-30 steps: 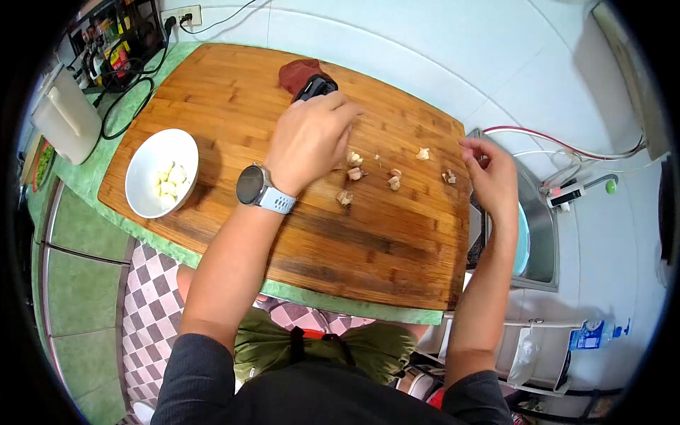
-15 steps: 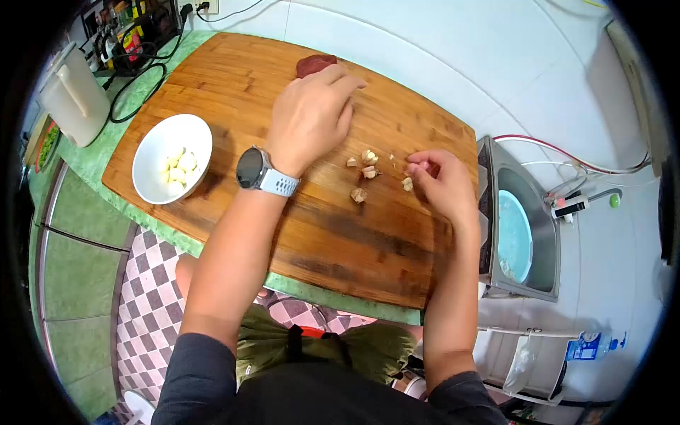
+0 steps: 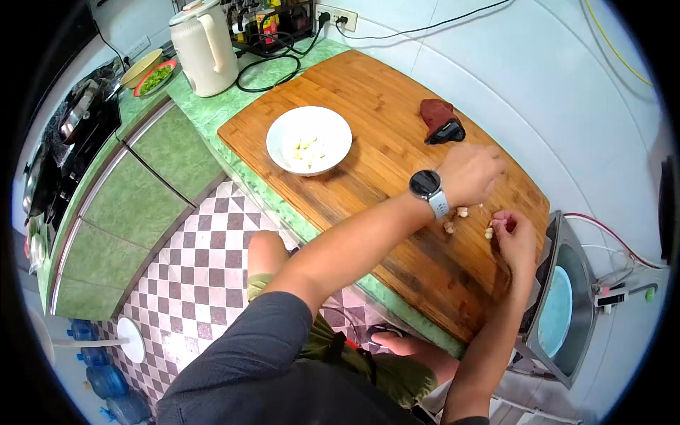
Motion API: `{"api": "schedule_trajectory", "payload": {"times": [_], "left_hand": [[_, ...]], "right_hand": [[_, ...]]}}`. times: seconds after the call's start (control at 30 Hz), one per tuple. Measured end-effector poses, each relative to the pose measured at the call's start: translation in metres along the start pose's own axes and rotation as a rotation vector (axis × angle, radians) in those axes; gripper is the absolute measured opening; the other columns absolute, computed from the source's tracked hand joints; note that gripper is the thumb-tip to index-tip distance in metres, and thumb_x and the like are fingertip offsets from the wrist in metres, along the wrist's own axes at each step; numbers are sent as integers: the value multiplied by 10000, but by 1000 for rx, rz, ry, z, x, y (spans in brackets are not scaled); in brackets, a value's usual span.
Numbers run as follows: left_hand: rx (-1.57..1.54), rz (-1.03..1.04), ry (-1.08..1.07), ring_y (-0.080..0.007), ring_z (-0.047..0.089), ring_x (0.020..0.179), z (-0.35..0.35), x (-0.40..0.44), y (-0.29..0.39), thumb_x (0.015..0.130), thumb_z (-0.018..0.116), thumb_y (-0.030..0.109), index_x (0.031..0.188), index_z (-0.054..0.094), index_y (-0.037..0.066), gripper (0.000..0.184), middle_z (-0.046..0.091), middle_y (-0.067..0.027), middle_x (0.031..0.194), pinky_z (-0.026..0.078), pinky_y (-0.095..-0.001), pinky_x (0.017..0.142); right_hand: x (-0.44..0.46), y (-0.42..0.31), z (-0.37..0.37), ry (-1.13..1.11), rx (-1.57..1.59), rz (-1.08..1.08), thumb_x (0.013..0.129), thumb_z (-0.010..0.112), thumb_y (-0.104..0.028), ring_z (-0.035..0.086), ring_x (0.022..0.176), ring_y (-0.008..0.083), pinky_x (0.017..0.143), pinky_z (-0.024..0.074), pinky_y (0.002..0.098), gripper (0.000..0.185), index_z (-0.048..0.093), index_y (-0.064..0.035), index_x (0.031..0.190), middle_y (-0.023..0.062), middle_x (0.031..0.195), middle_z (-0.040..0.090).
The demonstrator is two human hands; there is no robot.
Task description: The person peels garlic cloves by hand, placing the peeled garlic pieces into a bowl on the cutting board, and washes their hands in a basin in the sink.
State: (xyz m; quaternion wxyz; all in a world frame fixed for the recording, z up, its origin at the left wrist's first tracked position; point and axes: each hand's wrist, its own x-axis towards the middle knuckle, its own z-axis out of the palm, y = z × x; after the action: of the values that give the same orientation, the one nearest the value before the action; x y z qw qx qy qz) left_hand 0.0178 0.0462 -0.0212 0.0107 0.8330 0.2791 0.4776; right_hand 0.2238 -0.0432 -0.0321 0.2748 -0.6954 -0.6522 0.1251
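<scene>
On the wooden board (image 3: 386, 99), my left hand (image 3: 473, 173), with a watch on its wrist, is bent palm down above several garlic pieces (image 3: 462, 212); its fingertips are hidden. Beside it, near the board's right edge, my right hand (image 3: 516, 237) is closed, thumb and fingers pinched around something small and pinkish. A pale garlic piece (image 3: 489, 233) lies just left of those fingers. Several peeled cloves (image 3: 307, 151) are in the white bowl (image 3: 280, 131) on the board's left part. A dark red item (image 3: 437, 117) with a black object (image 3: 446, 132) against it lies beyond my left hand.
A cream kettle (image 3: 202, 53) and black cables (image 3: 273, 81) are behind the board's left end. A plate of chopped greens (image 3: 154, 79) stands farther left. At the right is a sink (image 3: 582, 312) holding a light blue basin (image 3: 556, 312). A tiled wall rises behind the board.
The view has swung left, bringing more counter and floor into sight. My left hand has come away from the black object towards the garlic. My right hand has moved inward and pinched something small.
</scene>
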Motion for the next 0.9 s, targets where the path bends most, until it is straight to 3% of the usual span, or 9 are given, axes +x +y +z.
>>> {"api": "schedule_trajectory", "payload": {"times": [0.1, 0.23, 0.3, 0.4, 0.5, 0.67, 0.73, 0.9], "left_hand": [[-108, -52, 31, -341, 688, 834, -3, -8, 0, 841, 678, 136, 990, 744, 97, 167, 693, -110, 923, 551, -463, 735], [-252, -141, -13, -348, 690, 867, -7, -12, 0, 855, 677, 154, 1005, 730, 71, 180, 707, -125, 943, 554, -467, 783], [-335, -156, -55, -335, 705, 861, -7, -11, 0, 860, 686, 162, 1011, 727, 53, 190, 721, -133, 946, 563, -444, 781], [-532, -213, -160, -295, 735, 835, -12, -8, 4, 875, 711, 179, 1020, 720, 19, 216, 745, -140, 939, 576, -388, 759], [-700, -264, -203, -248, 755, 800, -16, -6, 7, 894, 736, 184, 1026, 716, -7, 232, 760, -130, 919, 579, -333, 723], [-820, -321, -240, -184, 752, 805, -16, -5, 2, 913, 757, 161, 1047, 719, -18, 226, 760, -107, 936, 581, -301, 722], [-832, -170, -129, -146, 737, 827, -8, -3, 0, 919, 775, 170, 1070, 725, -13, 242, 751, -103, 980, 586, -294, 740], [-879, -225, -221, -93, 708, 880, -33, 10, 18, 924, 768, 59, 1076, 727, 2, 167, 742, -68, 1013, 573, -235, 777]], "right_hand": [[1, -2, 1, 80, 116, 1, 904, 692, -14, 640, 717, 107, 682, 524, 273, 177, 698, 7, 1079, 36, 803, 693], [5, -11, 1, 79, 200, 34, 899, 691, 15, 619, 756, 72, 689, 511, 244, 197, 685, 2, 1096, 10, 844, 657], [4, -17, 0, 82, 409, 1, 907, 680, 57, 624, 812, 63, 713, 504, 213, 258, 660, 1, 1158, 18, 941, 637], [4, -23, 1, 121, 665, -124, 922, 673, 76, 654, 903, 85, 749, 509, 198, 324, 629, 6, 1235, 51, 1068, 623], [-1, -40, -1, 202, 658, -143, 915, 669, 113, 677, 991, 122, 798, 530, 199, 394, 604, 11, 1290, 72, 1155, 596], [-3, -47, 3, 316, 656, -243, 888, 699, 138, 680, 1034, 137, 841, 556, 216, 449, 604, 11, 1308, 81, 1168, 590], [-3, -43, 1, 395, 596, -279, 872, 727, 144, 688, 1019, 143, 839, 569, 220, 486, 601, 9, 1322, 88, 1150, 599], [-10, -55, -3, 403, 895, -315, 865, 729, 158, 696, 1034, 156, 906, 593, 253, 532, 560, 18, 1350, 94, 1137, 602]]}}
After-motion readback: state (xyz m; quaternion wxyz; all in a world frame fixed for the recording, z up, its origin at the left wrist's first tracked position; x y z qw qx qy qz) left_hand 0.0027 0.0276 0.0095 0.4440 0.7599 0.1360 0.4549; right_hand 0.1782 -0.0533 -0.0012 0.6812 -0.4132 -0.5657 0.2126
